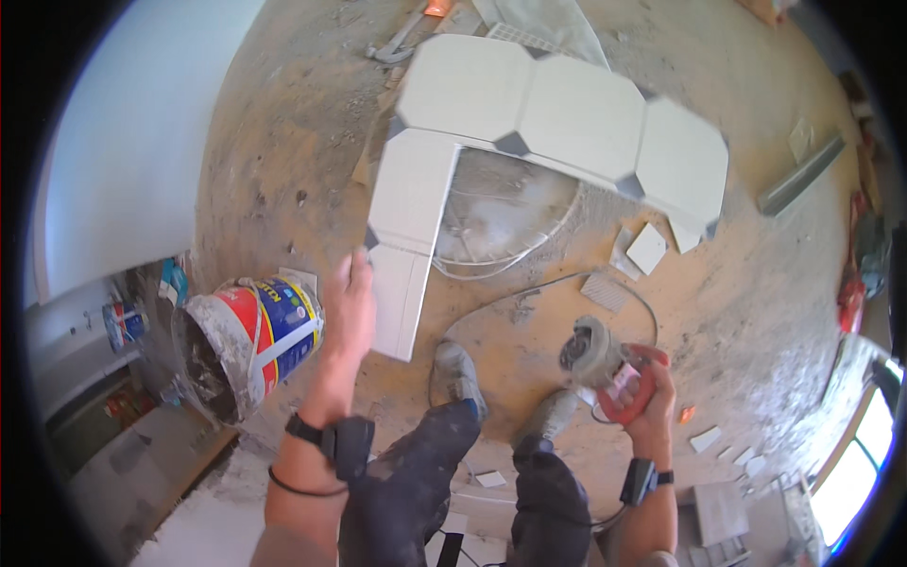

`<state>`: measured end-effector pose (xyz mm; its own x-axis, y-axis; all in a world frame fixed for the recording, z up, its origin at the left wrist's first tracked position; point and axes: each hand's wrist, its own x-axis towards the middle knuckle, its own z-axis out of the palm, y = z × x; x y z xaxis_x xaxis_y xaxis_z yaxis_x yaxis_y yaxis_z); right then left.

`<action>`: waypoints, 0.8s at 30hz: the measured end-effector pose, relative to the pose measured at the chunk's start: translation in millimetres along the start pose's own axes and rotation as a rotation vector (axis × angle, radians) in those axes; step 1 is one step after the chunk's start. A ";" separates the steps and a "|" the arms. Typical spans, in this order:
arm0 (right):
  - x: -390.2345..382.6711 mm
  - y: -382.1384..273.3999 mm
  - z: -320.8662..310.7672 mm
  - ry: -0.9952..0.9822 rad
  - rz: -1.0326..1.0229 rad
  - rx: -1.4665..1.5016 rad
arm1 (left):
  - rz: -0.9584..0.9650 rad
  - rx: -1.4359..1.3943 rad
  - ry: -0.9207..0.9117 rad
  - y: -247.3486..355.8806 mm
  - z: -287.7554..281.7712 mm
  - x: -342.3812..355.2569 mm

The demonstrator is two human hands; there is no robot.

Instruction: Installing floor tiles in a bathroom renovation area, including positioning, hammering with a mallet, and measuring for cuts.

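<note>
My left hand (349, 307) is at the left edge of a narrow white tile (401, 300), its fingers closed at the edge and partly hidden. That tile forms the near end of an L-shaped arrangement of white tiles (584, 111) with small dark grey diamond insets (512, 144). My right hand (652, 397) grips the red handle of a corded power tool (593, 353), which has a grey rounded head. The tool is held above the floor, apart from the tiles. Inside the bend of the L, a round, dusty container (505, 262) with a pale rim shows.
On the left a dirty bucket (288, 326) lies on its side. A hammer (397, 42) is at the top. Loose tile pieces (647, 249) lie right of centre near a dark cord (529, 291). A metal bar (801, 178) lies at far right; my shoes (458, 373) stand below the tiles.
</note>
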<state>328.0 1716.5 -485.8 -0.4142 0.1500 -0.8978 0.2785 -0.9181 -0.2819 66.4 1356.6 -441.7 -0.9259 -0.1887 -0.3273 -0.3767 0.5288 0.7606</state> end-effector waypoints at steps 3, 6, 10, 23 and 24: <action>-83.0 -27.2 70.2 -0.112 -0.250 -0.363 | 0.154 0.170 -0.154 9.0 -15.0 37.1; -165.9 -60.9 134.0 -0.188 -0.302 -0.763 | 0.299 0.258 -0.182 12.7 -18.3 60.5; -236.8 -97.1 205.0 -0.426 -0.539 -1.027 | 0.322 0.286 -0.250 31.0 -21.0 78.0; -164.6 -76.1 362.9 -0.698 -0.696 -1.225 | 0.134 0.503 -0.091 11.1 -43.6 36.3; -157.0 -67.7 373.2 -0.699 -0.723 -1.123 | 0.152 0.497 -0.080 14.3 -46.7 39.2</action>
<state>50.7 1618.2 -199.4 -0.9757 -0.0626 -0.2102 0.2055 0.0732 -0.9759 23.4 1318.1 -417.5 -0.9565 -0.0258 -0.2907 -0.1608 0.8778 0.4512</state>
